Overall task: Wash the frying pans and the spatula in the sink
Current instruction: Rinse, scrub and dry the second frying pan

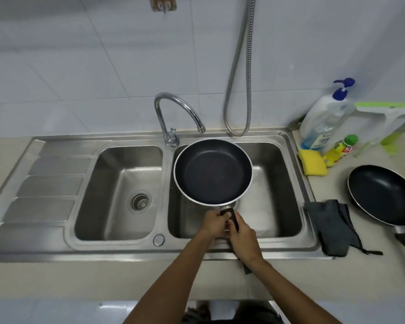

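Drainboard (49,183): ribbed steel at the far left; we judge it the natural place to set washed things.
Left basin (117,174): nothing in it but its strainer, so there is spare room if the right side gets crowded.
Tap (180,108): its spout ends just above the pan's far rim, and no water is visible. We would tilt the pan under it and mind that rim.
Left hand (214,222): wrapped around the handle close to the pan's body.
Pan (213,171): held level over the right basin, inside up and looking clean.
Right hand (242,237): gripping the handle further back. For scrubbing, we would free this hand and leave the left to steady the pan.
Right basin (281,183): wider than the pan, with room on its right side to lower and turn the pan. The divider sits close on the left.
Cloth (332,228): dark, draped over the sink's right edge.
Sponge (312,164): yellow, on the worktop (337,272) beside the soap bottles (323,122), within the right hand's reach.
Second pan (384,195): on the worktop at the far right, waiting.
Spatula: we cannot find it in view.
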Tool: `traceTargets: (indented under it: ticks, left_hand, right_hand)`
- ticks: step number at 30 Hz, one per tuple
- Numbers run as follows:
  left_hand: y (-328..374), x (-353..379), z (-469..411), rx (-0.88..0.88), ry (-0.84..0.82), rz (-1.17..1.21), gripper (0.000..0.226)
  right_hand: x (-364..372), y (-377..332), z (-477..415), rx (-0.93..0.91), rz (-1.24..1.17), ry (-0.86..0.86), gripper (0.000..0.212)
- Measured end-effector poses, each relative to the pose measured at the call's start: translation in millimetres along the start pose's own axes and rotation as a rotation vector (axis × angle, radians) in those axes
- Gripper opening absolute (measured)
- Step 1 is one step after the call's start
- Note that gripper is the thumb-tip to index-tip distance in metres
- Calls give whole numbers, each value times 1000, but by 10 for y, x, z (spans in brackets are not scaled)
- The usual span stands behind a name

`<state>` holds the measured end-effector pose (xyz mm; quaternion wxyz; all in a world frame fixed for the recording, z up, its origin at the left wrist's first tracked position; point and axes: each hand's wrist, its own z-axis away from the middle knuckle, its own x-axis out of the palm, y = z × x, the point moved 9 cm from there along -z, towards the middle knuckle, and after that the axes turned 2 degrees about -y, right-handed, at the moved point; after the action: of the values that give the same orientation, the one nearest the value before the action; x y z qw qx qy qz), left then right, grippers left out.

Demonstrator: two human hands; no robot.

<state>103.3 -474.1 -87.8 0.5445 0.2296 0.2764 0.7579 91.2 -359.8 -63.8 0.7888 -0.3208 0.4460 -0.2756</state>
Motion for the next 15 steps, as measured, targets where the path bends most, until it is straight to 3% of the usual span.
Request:
traceTargets:
  ticks: [15]
  left_hand:
    - [22,-172,-105,-49,-98,-5,11]
  right_hand:
    - [257,-6,-106,-28,40,3,44]
